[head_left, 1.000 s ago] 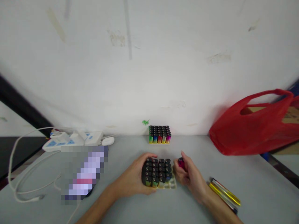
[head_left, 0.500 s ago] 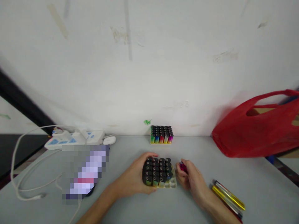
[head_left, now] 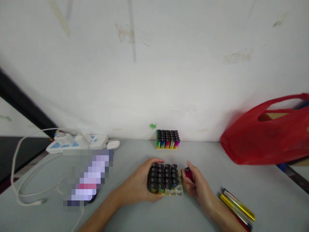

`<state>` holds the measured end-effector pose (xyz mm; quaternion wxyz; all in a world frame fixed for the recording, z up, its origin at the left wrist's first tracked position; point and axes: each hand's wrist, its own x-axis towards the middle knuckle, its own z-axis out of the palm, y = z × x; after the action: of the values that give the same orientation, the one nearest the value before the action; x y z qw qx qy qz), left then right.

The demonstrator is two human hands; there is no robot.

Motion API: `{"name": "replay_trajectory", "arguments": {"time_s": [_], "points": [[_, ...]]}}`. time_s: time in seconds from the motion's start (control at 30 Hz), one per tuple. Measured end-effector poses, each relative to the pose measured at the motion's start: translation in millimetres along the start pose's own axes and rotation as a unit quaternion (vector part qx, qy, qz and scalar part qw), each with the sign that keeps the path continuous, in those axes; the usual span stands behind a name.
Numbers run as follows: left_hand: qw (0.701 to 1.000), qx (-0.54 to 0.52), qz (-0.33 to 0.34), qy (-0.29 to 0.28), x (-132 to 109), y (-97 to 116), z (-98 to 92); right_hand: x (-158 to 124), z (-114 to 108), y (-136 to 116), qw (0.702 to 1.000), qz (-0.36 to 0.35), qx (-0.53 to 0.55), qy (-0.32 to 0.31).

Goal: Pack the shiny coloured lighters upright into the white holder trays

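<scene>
Black-topped lighters (head_left: pixel 164 177) stand in rows in a pale tray (head_left: pixel 179 190), whose right side and front right corner show bare slots. My left hand (head_left: pixel 142 182) is wrapped round the left side of this block. Just right of the tray, my right hand (head_left: pixel 195 182) grips a magenta lighter (head_left: pixel 189 174) with a dark top. Farther back, near the wall, stands a second block of colourful lighters (head_left: pixel 167 140). Several loose lighters (head_left: pixel 238 204), yellow, silver and red, lie beside my right forearm.
At the left are a white power strip (head_left: pixel 77 143), looping white cables (head_left: pixel 29 203) and a phone with a blurred screen (head_left: pixel 91 180). A red bag (head_left: pixel 267 138) stands at the right. The wall (head_left: pixel 169 80) rises behind the grey table (head_left: pixel 130 217).
My right thumb has lifted slightly off the magenta lighter, which stays in the hand. My left hand keeps its hold on the block. The view has shifted slightly.
</scene>
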<state>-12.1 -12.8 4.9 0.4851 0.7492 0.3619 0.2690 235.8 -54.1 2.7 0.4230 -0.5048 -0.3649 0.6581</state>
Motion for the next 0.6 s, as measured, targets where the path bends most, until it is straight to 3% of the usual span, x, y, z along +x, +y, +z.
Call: {"name": "replay_trajectory", "arguments": {"time_s": [0.3, 0.6], "points": [[1.000, 0.010, 0.006, -0.005, 0.2, -2.8, -1.3, 0.4, 2.6, 0.8, 1.000, -0.017, -0.002, 0.009], [1.000, 0.011, 0.002, -0.006, 0.2, -2.5, -1.2, 0.2, -10.8, 15.9, 0.997, -0.042, -0.056, 0.043]]}}
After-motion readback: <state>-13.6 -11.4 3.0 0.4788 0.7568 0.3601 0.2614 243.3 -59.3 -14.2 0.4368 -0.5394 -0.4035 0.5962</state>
